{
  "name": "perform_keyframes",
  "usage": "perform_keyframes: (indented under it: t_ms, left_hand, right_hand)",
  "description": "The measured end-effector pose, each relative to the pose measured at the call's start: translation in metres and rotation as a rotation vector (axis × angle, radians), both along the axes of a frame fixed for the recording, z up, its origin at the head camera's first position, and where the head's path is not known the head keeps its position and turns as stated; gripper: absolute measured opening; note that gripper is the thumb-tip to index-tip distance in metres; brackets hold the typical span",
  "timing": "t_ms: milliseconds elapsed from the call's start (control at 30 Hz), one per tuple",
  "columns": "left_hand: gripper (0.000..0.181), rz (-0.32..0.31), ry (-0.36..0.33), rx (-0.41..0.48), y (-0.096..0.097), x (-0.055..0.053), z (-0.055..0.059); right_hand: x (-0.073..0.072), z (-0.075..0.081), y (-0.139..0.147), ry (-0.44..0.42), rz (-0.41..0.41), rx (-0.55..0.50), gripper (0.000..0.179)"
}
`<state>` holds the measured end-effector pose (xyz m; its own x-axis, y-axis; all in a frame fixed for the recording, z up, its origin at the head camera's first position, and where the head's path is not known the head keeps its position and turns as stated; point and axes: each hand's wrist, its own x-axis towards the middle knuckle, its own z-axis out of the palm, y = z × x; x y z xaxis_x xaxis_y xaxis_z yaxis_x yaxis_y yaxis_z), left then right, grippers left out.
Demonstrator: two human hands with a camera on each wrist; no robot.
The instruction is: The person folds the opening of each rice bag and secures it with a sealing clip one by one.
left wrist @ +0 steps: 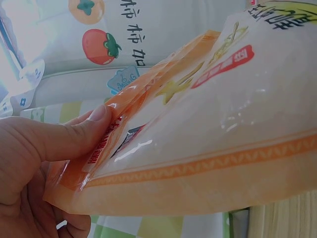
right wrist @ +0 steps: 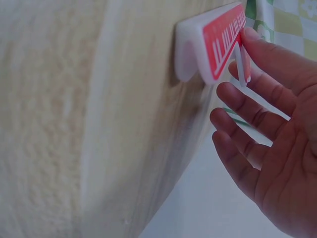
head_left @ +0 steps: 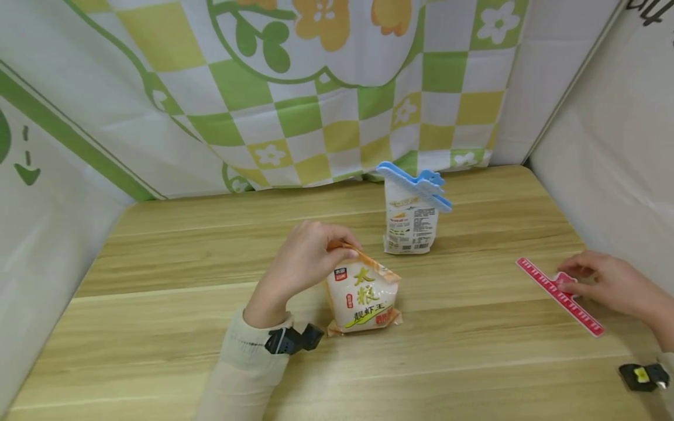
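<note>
My left hand (head_left: 308,266) pinches the folded top edge of an orange-and-white plastic food bag (head_left: 363,298), which stands on the table. In the left wrist view the thumb (left wrist: 84,131) presses on the bag's orange end, with the fingers behind it. Over at the right, my right hand (head_left: 613,286) pinches the small handle of a long red-and-white bag clip (head_left: 560,297) between thumb and index finger. The right wrist view shows the clip (right wrist: 218,44) close to the tabletop, while the other fingers (right wrist: 237,134) spread loosely below the handle.
A second, white bag (head_left: 411,225) stands farther back, its top closed by a light-blue clip (head_left: 418,186). The wood-grain table (head_left: 174,245) runs back to a checkered cloth (head_left: 326,123), with pale walls on both sides.
</note>
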<state>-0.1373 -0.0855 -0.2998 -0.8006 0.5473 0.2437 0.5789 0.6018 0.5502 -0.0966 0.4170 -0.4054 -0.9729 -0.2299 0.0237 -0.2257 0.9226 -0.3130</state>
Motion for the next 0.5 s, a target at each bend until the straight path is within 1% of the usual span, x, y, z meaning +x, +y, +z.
perform_keyframes:
  t_ms: [200,400,500]
  left_hand:
    - [0.003,0.005,-0.016,-0.007,-0.0002,-0.0004,-0.0005]
    - [0.003,0.006,-0.021,-0.016,0.0002,-0.0001,-0.0007]
    - [0.003,0.005,-0.022,-0.017,0.0001,0.0001,-0.0003]
  right_hand:
    - [-0.0004,0.0005,-0.0016,-0.009,-0.004,-0.012,0.021]
    - [0.0003,0.0011,-0.0015,-0.042,-0.013,-0.040,0.020]
    - [0.0005,0.0010,-0.0025,-0.044,-0.021,-0.048,0.018]
